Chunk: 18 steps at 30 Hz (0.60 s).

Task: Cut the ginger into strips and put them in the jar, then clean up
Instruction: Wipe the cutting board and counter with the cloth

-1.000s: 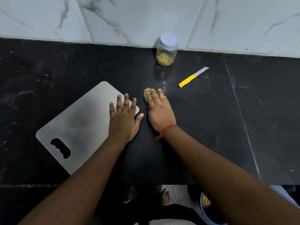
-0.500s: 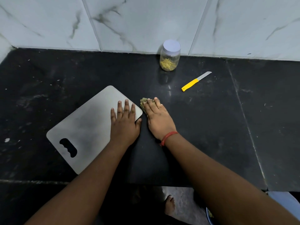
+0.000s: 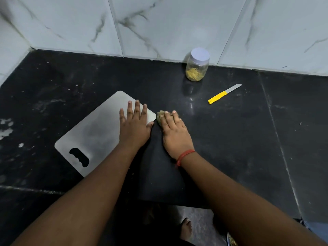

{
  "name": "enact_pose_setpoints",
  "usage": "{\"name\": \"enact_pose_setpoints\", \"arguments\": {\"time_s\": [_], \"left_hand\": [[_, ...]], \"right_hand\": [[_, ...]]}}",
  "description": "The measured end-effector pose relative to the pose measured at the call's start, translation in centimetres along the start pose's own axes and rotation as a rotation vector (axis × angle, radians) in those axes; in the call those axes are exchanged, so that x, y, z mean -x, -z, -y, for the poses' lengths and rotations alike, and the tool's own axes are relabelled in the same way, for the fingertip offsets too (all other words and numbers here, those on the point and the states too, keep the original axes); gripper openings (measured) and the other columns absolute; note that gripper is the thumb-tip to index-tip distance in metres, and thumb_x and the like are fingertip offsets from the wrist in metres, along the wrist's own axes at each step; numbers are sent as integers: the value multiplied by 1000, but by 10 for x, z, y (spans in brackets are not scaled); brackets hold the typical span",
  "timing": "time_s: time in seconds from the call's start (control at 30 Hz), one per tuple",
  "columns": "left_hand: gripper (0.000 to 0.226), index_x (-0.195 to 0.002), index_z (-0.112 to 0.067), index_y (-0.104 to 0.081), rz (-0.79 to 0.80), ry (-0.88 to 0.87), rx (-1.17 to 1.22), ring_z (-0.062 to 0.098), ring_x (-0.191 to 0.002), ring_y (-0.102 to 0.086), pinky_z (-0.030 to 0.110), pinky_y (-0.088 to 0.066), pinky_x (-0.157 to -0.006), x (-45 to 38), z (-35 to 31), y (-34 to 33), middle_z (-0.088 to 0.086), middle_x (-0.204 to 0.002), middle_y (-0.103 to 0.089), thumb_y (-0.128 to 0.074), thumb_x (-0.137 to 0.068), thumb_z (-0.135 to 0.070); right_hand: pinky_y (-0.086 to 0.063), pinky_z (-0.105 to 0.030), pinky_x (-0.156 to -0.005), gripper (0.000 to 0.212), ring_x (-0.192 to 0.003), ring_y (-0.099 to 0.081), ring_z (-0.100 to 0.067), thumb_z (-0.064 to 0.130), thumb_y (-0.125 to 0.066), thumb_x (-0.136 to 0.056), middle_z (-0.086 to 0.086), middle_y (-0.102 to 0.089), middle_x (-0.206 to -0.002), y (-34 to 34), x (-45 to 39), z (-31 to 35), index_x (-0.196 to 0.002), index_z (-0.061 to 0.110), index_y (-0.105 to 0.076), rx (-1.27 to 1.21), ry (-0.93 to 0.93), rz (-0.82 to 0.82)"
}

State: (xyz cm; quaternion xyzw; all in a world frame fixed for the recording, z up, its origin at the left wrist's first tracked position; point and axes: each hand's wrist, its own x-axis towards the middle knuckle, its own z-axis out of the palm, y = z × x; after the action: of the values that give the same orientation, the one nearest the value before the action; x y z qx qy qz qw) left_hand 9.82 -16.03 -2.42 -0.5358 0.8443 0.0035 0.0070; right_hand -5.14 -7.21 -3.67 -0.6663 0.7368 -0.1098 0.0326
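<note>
Wiping the black stone tabletop point(image 3: 230, 139) now: right hand point(image 3: 174, 134) presses flat on a yellowish-green scrub pad point(image 3: 159, 115) mid-frame, left hand point(image 3: 134, 127) lies flat-fingered on the steel cutting board point(image 3: 92, 134). Ginger strips sit in the lidded clear jar point(image 3: 196, 65) (upper right). I'd pin the board and sweep crumbs one way.
</note>
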Motion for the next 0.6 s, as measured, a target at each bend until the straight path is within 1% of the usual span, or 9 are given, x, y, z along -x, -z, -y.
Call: {"name": "enact_pose_setpoints", "arguments": {"time_s": [0.03, 0.13, 0.17, 0.27, 0.3, 0.4, 0.5, 0.53, 0.6], "left_hand": [[72, -163, -18, -9, -2, 0, -2, 33, -157, 8, 59, 1, -124, -2, 2, 0, 11, -171, -1, -28, -104, -53], [70, -163, -18, -8, -1, 19, -2, 33, -157, 8, 58, 2, -124, -5, 3, 1, 11, -171, 0, -30, -105, -51], [70, -163, -18, -9, -2, 23, 0, 33, -157, 8, 58, 2, -124, -5, 3, 1, 11, -171, -1, -30, -105, -50], [68, -163, -18, -8, -6, 14, 0, 34, -157, 8, 59, 1, -124, -4, 1, 0, 12, -171, -1, -30, -106, -48], [67, -163, -18, -8, -7, 12, 2, 34, -157, 8, 59, 1, -124, -4, 0, 0, 12, -171, -1, -30, -106, -46], [66, -163, -18, -9, -14, 10, 30, 33, -157, 7, 59, 0, -125, 2, -3, 0, 12, -171, -2, -30, -107, -44], [68, -163, -20, -6, 2, 1, 13, 32, -157, 10, 58, 2, -124, 5, -3, -1, 11, -171, 1, -27, -106, -50], [69, -163, -20, -5, 6, -2, 9, 32, -157, 11, 57, 3, -124, 6, -2, -2, 10, -171, 1, -26, -106, -52], [70, -163, -20, -8, 5, 4, 13, 32, -157, 10, 58, 4, -124, 8, 1, -3, 10, -171, 0, -25, -105, -55]], "right_hand": [[-23, -45, -119, 60, -149, -15, -30, 21, -38, -96, -4, -27, -159, 1, -3, -7, -154, 16, -24, 25, 45, 26], [-24, -47, -118, 60, -149, -14, -31, 18, -37, -95, -6, -26, -159, 6, -14, -14, -153, 15, -26, -7, -191, 2], [-24, -47, -117, 60, -148, -14, -33, 18, -37, -94, -7, -27, -158, 6, -15, -10, -153, 15, -26, -11, -189, -7], [-21, -44, -119, 58, -149, -15, -29, 21, -37, -96, -5, -25, -159, 5, -14, -18, -154, 17, -25, 43, 115, 56], [-21, -43, -120, 58, -149, -15, -28, 22, -36, -97, -4, -24, -160, 7, -16, -24, -153, 17, -25, 39, 88, 67], [-26, -47, -116, 59, -148, -17, -32, 21, -36, -94, -7, -28, -158, 10, -14, -18, -152, 14, -29, 14, -178, -1], [-24, -44, -118, 58, -147, -20, -30, 25, -34, -95, -6, -30, -157, 7, -3, -18, -152, 15, -30, 87, 130, 46], [-24, -44, -118, 57, -147, -21, -28, 25, -35, -95, -5, -30, -157, 9, -4, -27, -152, 17, -30, 78, 133, 47], [-27, -47, -116, 59, -147, -20, -30, 23, -39, -92, -6, -31, -157, 14, -5, -31, -151, 16, -31, 38, -98, -9]]}}
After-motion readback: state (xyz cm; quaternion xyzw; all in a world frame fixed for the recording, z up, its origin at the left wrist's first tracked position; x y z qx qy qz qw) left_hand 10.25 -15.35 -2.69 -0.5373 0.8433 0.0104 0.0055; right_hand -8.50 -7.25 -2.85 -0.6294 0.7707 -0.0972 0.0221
